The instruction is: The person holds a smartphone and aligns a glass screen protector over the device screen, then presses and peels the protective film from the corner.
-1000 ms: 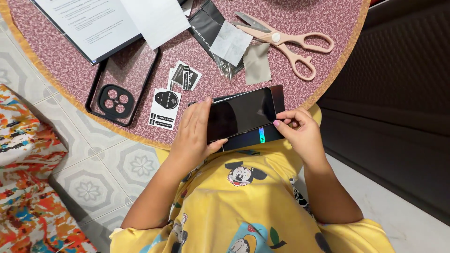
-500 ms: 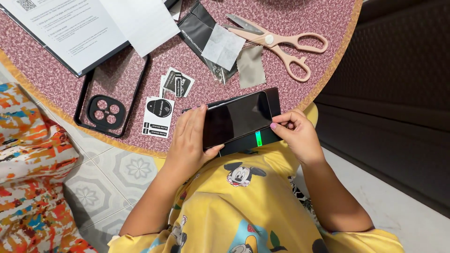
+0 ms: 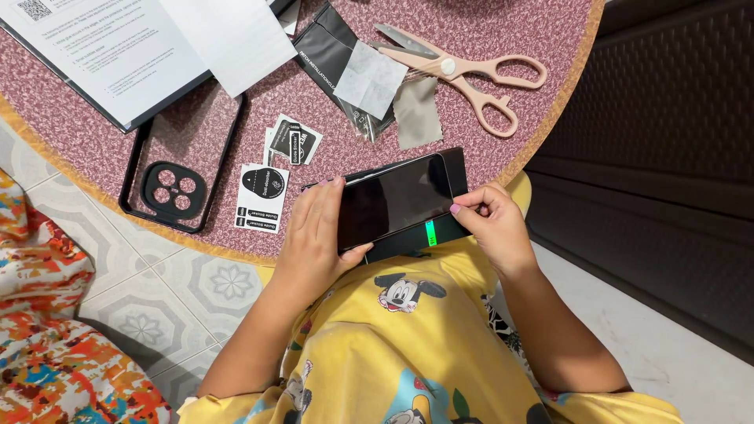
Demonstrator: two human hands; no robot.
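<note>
One head-worn view; looks steeply down, close over the round table's (image 3: 550, 118) near edge and lap.

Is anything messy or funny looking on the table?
A bit messy, nothing broken. The phone sits crooked over the dark sheet under it, held by the left hand and right hand. The scissors lie open, with sticker sheets and wipes scattered about, and the empty phone case reaches the table's edge.

Both hands, left (image 3: 314, 232) and right (image 3: 491, 224), curl inward, fingers bent, thumbs gripping.
</note>
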